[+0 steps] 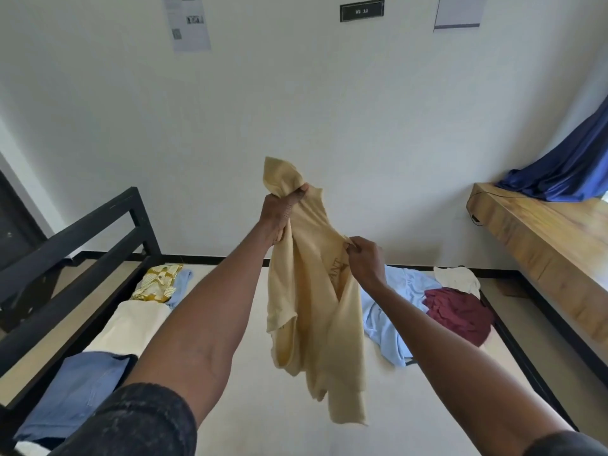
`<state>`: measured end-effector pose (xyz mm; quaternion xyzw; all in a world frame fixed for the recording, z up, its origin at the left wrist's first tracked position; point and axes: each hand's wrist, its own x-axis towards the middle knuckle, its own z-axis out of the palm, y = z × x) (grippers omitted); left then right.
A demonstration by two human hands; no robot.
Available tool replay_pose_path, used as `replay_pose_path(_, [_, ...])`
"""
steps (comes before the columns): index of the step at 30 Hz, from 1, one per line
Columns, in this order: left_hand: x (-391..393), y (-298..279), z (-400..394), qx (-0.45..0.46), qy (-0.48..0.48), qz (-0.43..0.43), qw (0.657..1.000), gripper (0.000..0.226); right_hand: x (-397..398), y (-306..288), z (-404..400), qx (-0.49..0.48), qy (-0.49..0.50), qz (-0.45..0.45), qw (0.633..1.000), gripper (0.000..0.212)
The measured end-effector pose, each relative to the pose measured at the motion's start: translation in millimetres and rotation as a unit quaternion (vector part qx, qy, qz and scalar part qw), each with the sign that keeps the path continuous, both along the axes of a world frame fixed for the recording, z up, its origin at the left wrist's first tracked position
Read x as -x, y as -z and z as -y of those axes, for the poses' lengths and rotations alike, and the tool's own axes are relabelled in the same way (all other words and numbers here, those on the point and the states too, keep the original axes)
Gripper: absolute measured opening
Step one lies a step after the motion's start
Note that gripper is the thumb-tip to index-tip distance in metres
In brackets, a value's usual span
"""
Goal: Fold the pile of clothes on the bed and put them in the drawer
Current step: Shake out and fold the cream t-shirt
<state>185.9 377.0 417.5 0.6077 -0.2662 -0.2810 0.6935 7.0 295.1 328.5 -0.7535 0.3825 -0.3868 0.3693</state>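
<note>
both my forearms reach up from the bottom edge, dark sleeves pushed back near the elbows. my left hand [282,214] is raised highest, at about 12 o'clock from the middle of the bed, fingers curled tight round a bunched top corner of the pale yellow shirt [316,307]. my right hand [365,261] sits lower, at about 2 o'clock from the shirt's centre, thumb and fingers pinching a fold of the same cloth beside faint brown lettering. the shirt hangs in the air between my arms, crumpled and twisted, its lower edge dangling above the mattress [411,403] without touching it.

on the bed, at 3 o'clock from the shirt, the unfolded pile lies loose: a light blue garment [391,314] spread flat, a maroon garment [460,314] heaped just beside it, and a white garment [459,279] touching the maroon one at its far side. at 9 o'clock, along the black bed frame [98,232], folded pieces lie in a row: a blue denim piece [79,390] nearest me, a cream piece [131,324] beyond it, then a yellow patterned cloth [158,283] with a pale blue cloth [182,286] beside it. a wooden shelf [543,232] runs at 2 o'clock, with a dark blue curtain [566,166] draped onto it.
</note>
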Motion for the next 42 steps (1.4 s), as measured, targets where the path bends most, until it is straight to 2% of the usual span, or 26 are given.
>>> replay_pose_path(4, [-21.3,10.9,-14.2,-0.031,-0.072,-0.02,0.997,0.046,-5.6,-15.2,-7.9,-0.041,-0.037,0.077,0.996,0.023])
replay_pose_path(9, [-35.7,10.9,-27.9,0.032,-0.111,-0.078,0.99,0.035,-13.0,-23.8,-4.9,0.014,-0.096,0.013,0.995,0.02])
replay_pose_path(13, [-37.5,0.6,-34.2,0.019,-0.072,-0.058,0.995,0.037,-13.7,-28.3,0.3,-0.059,-0.118,0.002,0.991,0.003])
replay_pose_path(15, [-37.5,-4.9,-37.7,0.017,-0.041,-0.049,0.998,0.039,-12.7,-30.8,3.6,-0.094,-0.174,-0.035,0.98,0.003])
replay_pose_path(18, [-32.7,-11.6,-41.5,-0.008,0.018,-0.033,0.999,0.037,-11.7,-33.8,1.2,-0.157,-0.237,-0.022,0.958,0.007])
replay_pose_path(20, [-29.2,-16.1,-45.2,-0.011,0.045,-0.038,0.998,0.028,-15.4,-30.1,0.8,-0.139,-0.202,0.001,0.969,0.003])
replay_pose_path(22, [-31.9,-17.3,-47.9,0.0,0.05,-0.053,0.997,0.025,-21.2,-24.5,2.2,-0.143,-0.159,0.041,0.976,0.01])
replay_pose_path(25, [-43.7,-14.0,-49.2,0.018,0.01,-0.049,0.999,0.023,-32.0,-22.9,-4.1,-0.18,-0.132,0.066,0.973,0.021])
replay_pose_path(27, [-50.7,-14.0,-50.1,0.013,-0.042,-0.036,0.998,0.024,-37.5,-29.0,-12.8,-0.154,-0.123,0.031,0.98,0.026])
replay_pose_path(30, [-58.6,-14.7,-51.9,0.007,-0.09,-0.029,0.996,0.04,-41.6,-41.2,-20.0,-0.131,-0.178,0.013,0.975,0.034])
replay_pose_path(32, [-63.5,-15.2,-54.2,0.009,-0.116,-0.02,0.993,0.04,-42.1,-45.1,-15.3,-0.053,-0.196,-0.106,0.973,0.025])
replay_pose_path(34, [-69.8,-13.1,-57.2,0.003,-0.138,-0.017,0.99,0.032,-41.7,-42.0,-6.8,0.052,-0.161,-0.231,0.958,0.014])
replay_pose_path(35, [-72.5,-11.2,-59.6,-0.007,-0.143,-0.018,0.99,0.03,-39.0,-40.1,-4.0,0.067,-0.126,-0.235,0.962,0.015])
replay_pose_path(37, [-81.2,-4.3,-64.0,-0.074,-0.158,-0.017,0.985,0.036,-32.7,-37.4,-3.0,0.029,-0.075,-0.145,0.986,0.02])
replay_pose_path(38, [-83.2,-0.7,-66.4,-0.147,-0.174,-0.004,0.974,0.044,-30.7,-37.8,-4.0,-0.003,-0.068,-0.087,0.994,0.021])
replay_pose_path(40, [-77.3,11.3,-70.0,-0.337,-0.237,0.109,0.905,0.073,-28.8,-39.8,-10.6,-0.055,-0.094,-0.031,0.994,0.024])
replay_pose_path(41, [-73.3,16.9,-68.6,-0.349,-0.239,0.19,0.886,0.084,-29.7,-41.6,-14.7,-0.062,-0.116,-0.029,0.991,0.024])
replay_pose_path(42, [-67.0,23.9,-65.1,-0.295,-0.186,0.257,0.901,0.087,-29.6,-42.6,-18.9,-0.059,-0.143,-0.034,0.987,0.024])
